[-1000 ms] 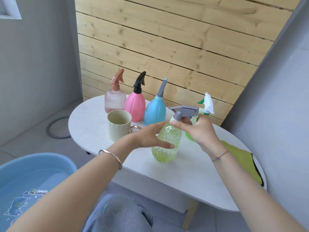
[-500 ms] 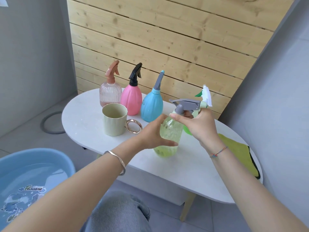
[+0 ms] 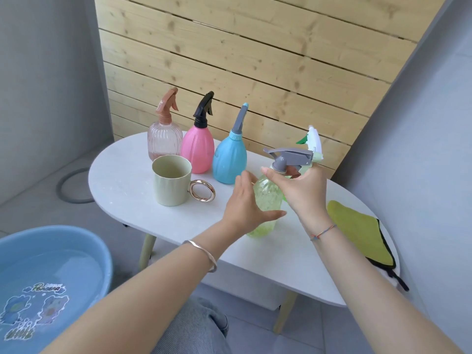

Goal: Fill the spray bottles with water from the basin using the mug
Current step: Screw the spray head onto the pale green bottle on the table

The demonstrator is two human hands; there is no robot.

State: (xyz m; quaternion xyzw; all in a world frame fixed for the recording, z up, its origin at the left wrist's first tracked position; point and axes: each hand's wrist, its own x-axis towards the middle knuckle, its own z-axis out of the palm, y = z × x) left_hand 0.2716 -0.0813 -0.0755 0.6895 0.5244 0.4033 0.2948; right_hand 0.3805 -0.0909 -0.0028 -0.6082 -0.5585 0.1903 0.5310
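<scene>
A clear green spray bottle (image 3: 268, 200) with a grey trigger head (image 3: 291, 157) stands on the white oval table (image 3: 122, 185). My left hand (image 3: 249, 205) wraps around the bottle's body. My right hand (image 3: 298, 185) grips the neck just under the grey head. A cream mug (image 3: 171, 183) with a gold ring handle stands to the left. Behind it stand a ribbed pink clear bottle (image 3: 164, 141), a pink bottle (image 3: 198, 149) with a black head and a blue bottle (image 3: 229, 159). A blue basin (image 3: 51, 272) of water sits low at the left.
Another bottle with a white and green head (image 3: 313, 140) stands behind my right hand, mostly hidden. A yellow-green cloth (image 3: 357, 231) lies on the table's right end. A wooden slat wall backs the table. A grey ring (image 3: 71, 186) lies on the floor.
Both hands stay on the green bottle. My left hand has slid a little lower on its body, and the camera has shifted slightly.
</scene>
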